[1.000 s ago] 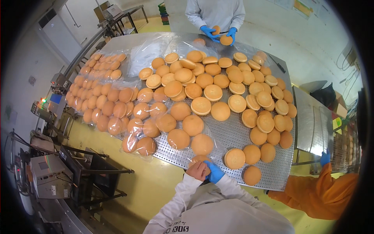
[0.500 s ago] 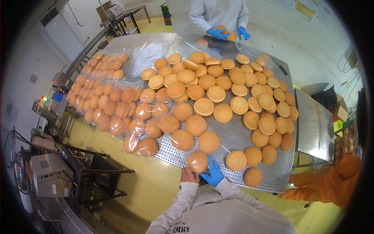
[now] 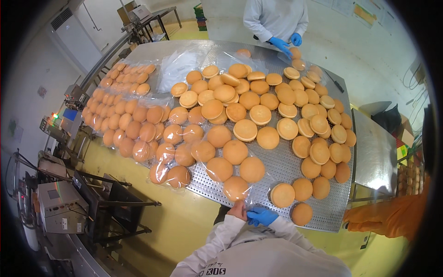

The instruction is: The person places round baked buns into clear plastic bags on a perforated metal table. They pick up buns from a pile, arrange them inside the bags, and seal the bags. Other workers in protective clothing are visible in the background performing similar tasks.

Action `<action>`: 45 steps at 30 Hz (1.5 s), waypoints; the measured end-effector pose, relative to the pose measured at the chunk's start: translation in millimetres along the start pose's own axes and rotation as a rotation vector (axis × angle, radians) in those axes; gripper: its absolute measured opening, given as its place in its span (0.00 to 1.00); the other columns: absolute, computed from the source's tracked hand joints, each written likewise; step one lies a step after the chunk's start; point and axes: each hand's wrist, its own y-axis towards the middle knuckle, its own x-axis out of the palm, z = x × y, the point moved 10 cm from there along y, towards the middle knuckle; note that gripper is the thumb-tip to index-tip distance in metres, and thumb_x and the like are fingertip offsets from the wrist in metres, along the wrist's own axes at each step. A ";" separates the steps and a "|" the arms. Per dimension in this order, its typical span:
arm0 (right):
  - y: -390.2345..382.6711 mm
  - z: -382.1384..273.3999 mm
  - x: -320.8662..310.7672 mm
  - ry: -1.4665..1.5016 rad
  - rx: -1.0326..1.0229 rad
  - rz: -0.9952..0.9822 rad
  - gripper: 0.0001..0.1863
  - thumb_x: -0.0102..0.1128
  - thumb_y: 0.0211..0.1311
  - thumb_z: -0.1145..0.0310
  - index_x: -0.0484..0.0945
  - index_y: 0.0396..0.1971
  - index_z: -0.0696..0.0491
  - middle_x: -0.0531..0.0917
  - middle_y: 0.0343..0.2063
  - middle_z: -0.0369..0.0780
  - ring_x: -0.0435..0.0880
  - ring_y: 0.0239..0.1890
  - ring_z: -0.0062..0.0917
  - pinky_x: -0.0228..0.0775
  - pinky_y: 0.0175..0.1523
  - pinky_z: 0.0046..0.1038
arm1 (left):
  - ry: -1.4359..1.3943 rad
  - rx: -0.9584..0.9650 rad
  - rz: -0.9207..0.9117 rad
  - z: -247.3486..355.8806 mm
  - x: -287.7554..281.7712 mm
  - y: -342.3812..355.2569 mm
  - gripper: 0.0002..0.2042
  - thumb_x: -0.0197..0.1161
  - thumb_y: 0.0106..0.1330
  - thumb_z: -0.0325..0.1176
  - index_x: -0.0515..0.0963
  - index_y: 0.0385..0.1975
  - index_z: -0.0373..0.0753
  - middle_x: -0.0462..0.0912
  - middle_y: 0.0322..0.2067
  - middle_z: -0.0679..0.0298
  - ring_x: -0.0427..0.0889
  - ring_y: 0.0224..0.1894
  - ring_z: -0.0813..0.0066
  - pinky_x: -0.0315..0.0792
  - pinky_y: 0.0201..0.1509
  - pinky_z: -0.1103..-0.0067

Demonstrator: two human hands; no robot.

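At the table's near edge, my bare left hand [image 3: 238,210] is closed, its fingers pinching the edge of a clear plastic bag [image 3: 249,197]. Beside it, my blue-gloved right hand [image 3: 261,216] is also closed on the bag's edge; its fingertips are partly hidden. Several round golden-brown buns lie under the film. The nearest bun [image 3: 236,188] is just beyond my left fingers, with another bun [image 3: 252,170] farther in. To the right of my gloved hand are loose buns, including a pale-sided bun [image 3: 282,195] and a browner bun [image 3: 302,214].
Loose buns cover much of the perforated metal table [image 3: 210,188]. Filled bags [image 3: 131,117] lie at left, near flat empty bags [image 3: 177,69]. Across the table, a gloved co-worker [image 3: 277,21] handles buns. A knife-like tool [image 3: 339,86] lies far right; an orange-clothed person [image 3: 383,217] is at right.
My hands have gone from around the nearest bun to the bag's edge, and that bun now sits slightly farther from me. The co-worker's hands and buns have moved right and down to the table.
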 end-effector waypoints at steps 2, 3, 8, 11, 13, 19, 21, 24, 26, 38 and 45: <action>-0.2 3.3 -3.5 0.328 -0.072 -0.032 0.21 0.54 0.61 0.52 0.73 0.44 0.55 0.79 0.36 0.41 0.78 0.36 0.22 0.71 0.41 0.28 | 0.092 0.033 -0.130 13.9 15.3 0.3 0.10 0.58 0.49 0.25 0.66 0.31 0.41 0.73 0.24 0.58 0.75 0.26 0.55 0.70 0.31 0.68; -2.7 -0.4 -15.3 0.595 -0.097 0.037 0.20 0.53 0.61 0.53 0.75 0.42 0.54 0.79 0.33 0.40 0.78 0.34 0.23 0.71 0.41 0.28 | 0.008 0.042 -0.308 19.5 29.0 2.3 0.10 0.58 0.49 0.25 0.67 0.31 0.41 0.73 0.24 0.58 0.75 0.26 0.57 0.70 0.31 0.69; 7.3 33.4 -82.9 1.001 -0.281 0.490 0.11 0.51 0.63 0.63 0.78 0.32 0.54 0.79 0.24 0.37 0.78 0.28 0.24 0.73 0.37 0.28 | -0.215 0.349 -0.044 30.6 -32.4 76.5 0.06 0.58 0.56 0.29 0.73 0.32 0.37 0.76 0.27 0.59 0.77 0.31 0.66 0.72 0.35 0.74; 7.3 53.2 -129.6 0.962 -0.476 0.666 0.05 0.53 0.59 0.71 0.77 0.29 0.56 0.79 0.24 0.37 0.77 0.26 0.24 0.73 0.32 0.26 | 0.495 0.114 0.431 -1.1 -138.7 163.4 0.20 0.57 0.59 0.50 0.75 0.39 0.38 0.78 0.37 0.51 0.77 0.39 0.53 0.70 0.43 0.65; 24.7 14.0 -131.6 0.835 -0.509 0.633 0.05 0.53 0.57 0.73 0.78 0.26 0.55 0.79 0.23 0.37 0.78 0.26 0.24 0.72 0.31 0.25 | 0.373 -0.258 0.271 -129.9 -154.1 183.0 0.21 0.55 0.60 0.52 0.75 0.40 0.38 0.78 0.39 0.50 0.76 0.41 0.50 0.69 0.46 0.63; 6.8 -14.6 -223.8 -0.166 -0.434 1.127 0.08 0.50 0.54 0.77 0.80 0.23 0.57 0.76 0.19 0.38 0.76 0.25 0.21 0.70 0.29 0.24 | 0.158 -0.384 0.203 -149.6 -114.6 169.4 0.19 0.53 0.62 0.48 0.76 0.32 0.35 0.78 0.32 0.46 0.78 0.38 0.48 0.70 0.43 0.60; 11.4 -69.2 -212.5 0.146 -0.451 1.017 0.03 0.53 0.51 0.79 0.76 0.24 0.56 0.75 0.19 0.35 0.73 0.24 0.18 0.69 0.29 0.23 | -0.070 -0.409 0.366 -198.6 -121.0 116.4 0.17 0.54 0.63 0.45 0.75 0.29 0.35 0.78 0.28 0.48 0.79 0.33 0.51 0.72 0.39 0.63; 50.8 -150.4 -197.6 0.328 -0.671 0.737 0.03 0.54 0.51 0.79 0.71 0.23 0.56 0.73 0.20 0.32 0.70 0.23 0.16 0.67 0.28 0.22 | -0.510 -0.396 0.554 -217.9 -145.4 43.8 0.09 0.54 0.65 0.35 0.71 0.28 0.37 0.78 0.27 0.58 0.79 0.30 0.66 0.75 0.35 0.72; 91.8 -220.9 -176.3 0.117 -0.673 0.608 0.02 0.55 0.52 0.76 0.71 0.23 0.56 0.74 0.21 0.33 0.71 0.27 0.17 0.67 0.32 0.24 | -0.840 -0.426 0.656 -177.0 -192.2 3.2 0.04 0.52 0.66 0.31 0.68 0.31 0.40 0.76 0.29 0.63 0.78 0.33 0.73 0.77 0.36 0.73; 341.8 -428.3 -47.5 -1.087 -0.452 0.467 0.22 0.58 0.49 0.52 0.72 0.39 0.52 0.75 0.43 0.48 0.73 0.48 0.42 0.67 0.49 0.41 | -1.680 -0.697 0.756 -251.9 -192.6 -16.4 0.06 0.59 0.59 0.34 0.72 0.31 0.42 0.77 0.31 0.66 0.77 0.36 0.72 0.76 0.40 0.69; 313.9 -437.5 -32.3 -1.214 -0.311 0.645 0.33 0.56 0.49 0.45 0.67 0.51 0.52 0.73 0.49 0.48 0.69 0.54 0.42 0.65 0.54 0.42 | -1.751 -0.952 0.533 -299.8 -197.9 30.7 0.08 0.60 0.58 0.37 0.73 0.32 0.41 0.78 0.31 0.65 0.77 0.35 0.71 0.76 0.39 0.69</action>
